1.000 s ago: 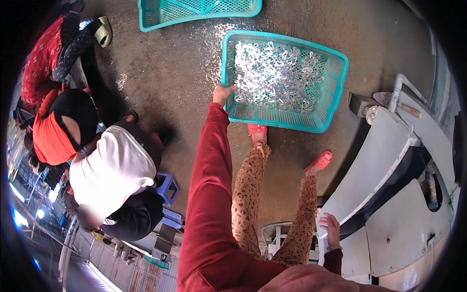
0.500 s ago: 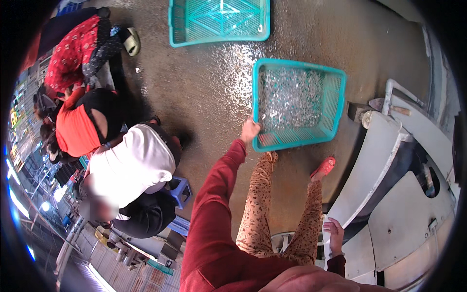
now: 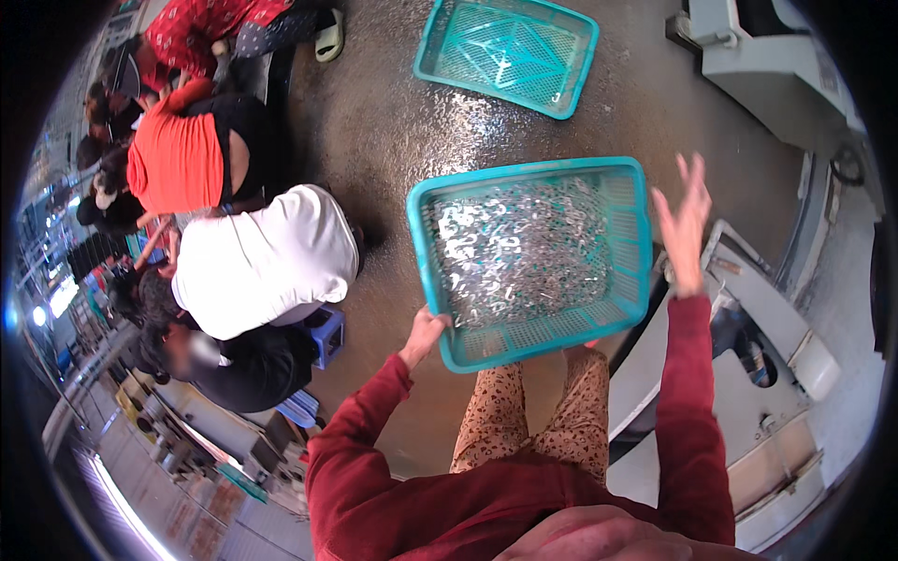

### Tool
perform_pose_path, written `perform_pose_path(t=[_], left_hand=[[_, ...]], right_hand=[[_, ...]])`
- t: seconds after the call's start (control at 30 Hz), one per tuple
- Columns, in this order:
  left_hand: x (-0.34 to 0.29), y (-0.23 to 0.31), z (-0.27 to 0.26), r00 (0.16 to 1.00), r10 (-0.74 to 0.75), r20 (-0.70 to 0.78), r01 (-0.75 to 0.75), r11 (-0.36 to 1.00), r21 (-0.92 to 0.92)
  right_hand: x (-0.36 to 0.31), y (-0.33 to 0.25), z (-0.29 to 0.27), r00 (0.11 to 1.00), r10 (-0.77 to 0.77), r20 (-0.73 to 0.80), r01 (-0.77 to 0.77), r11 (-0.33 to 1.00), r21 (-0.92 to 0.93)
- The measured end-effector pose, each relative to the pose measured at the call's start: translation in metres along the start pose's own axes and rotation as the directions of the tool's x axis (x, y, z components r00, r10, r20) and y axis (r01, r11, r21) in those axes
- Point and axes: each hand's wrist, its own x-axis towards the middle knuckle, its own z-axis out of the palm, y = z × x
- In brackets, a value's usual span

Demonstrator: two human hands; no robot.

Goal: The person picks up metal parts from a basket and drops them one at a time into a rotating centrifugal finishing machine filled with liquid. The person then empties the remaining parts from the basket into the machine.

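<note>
The left hand (image 3: 426, 329) is clamped on the near left corner of a teal plastic basket (image 3: 625, 245), holding it lifted and tilted above the wet floor (image 3: 374, 140), with a heap of small silvery fish (image 3: 524, 248) inside. The right hand (image 3: 683, 220) is raised just beside the basket's right rim, fingers spread and gripping nothing. A second, nearly bare teal basket (image 3: 510, 51) lies on the floor beyond, and people in white (image 3: 262, 262) and orange (image 3: 173, 159) tops crouch to the left

Empty teal basket (image 3: 510, 51) on wet floor (image 3: 374, 140); seated workers (image 3: 253, 262) at left; grey machine (image 3: 748, 374) at right.
</note>
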Motion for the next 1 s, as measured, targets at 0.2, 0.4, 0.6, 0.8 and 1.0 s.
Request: perform_pose_path(t=[0.2, 0.4, 0.6, 0.8, 1.0], left_hand=[[-0.07, -0.005, -0.045, 0.967, -0.195, -0.165, 0.167, 0.972, -0.168], [-0.12, -0.024, -0.038, 0.89, -0.358, -0.284, 0.162, 0.829, -0.536], [-0.155, -0.03, 0.025, 0.742, -0.611, -0.275, 0.33, 0.691, -0.643], [-0.151, -0.039, 0.032, 0.483, -0.865, -0.136, 0.49, 0.396, -0.776], [-0.156, -0.069, 0.021, 0.324, -0.944, -0.061, 0.718, 0.287, -0.634]], right_hand=[[0.131, 0.014, 0.119, 0.834, -0.05, 0.549, 0.021, 0.998, 0.06], [0.201, 0.055, 0.241, 0.756, -0.178, 0.63, 0.23, 0.973, -0.001], [0.215, 0.098, 0.377, 0.63, -0.166, 0.758, 0.304, 0.952, -0.045], [0.159, 0.133, 0.49, 0.636, 0.026, 0.771, 0.413, 0.832, -0.369], [0.171, 0.164, 0.521, 0.603, -0.238, 0.761, 0.672, 0.666, -0.324]])
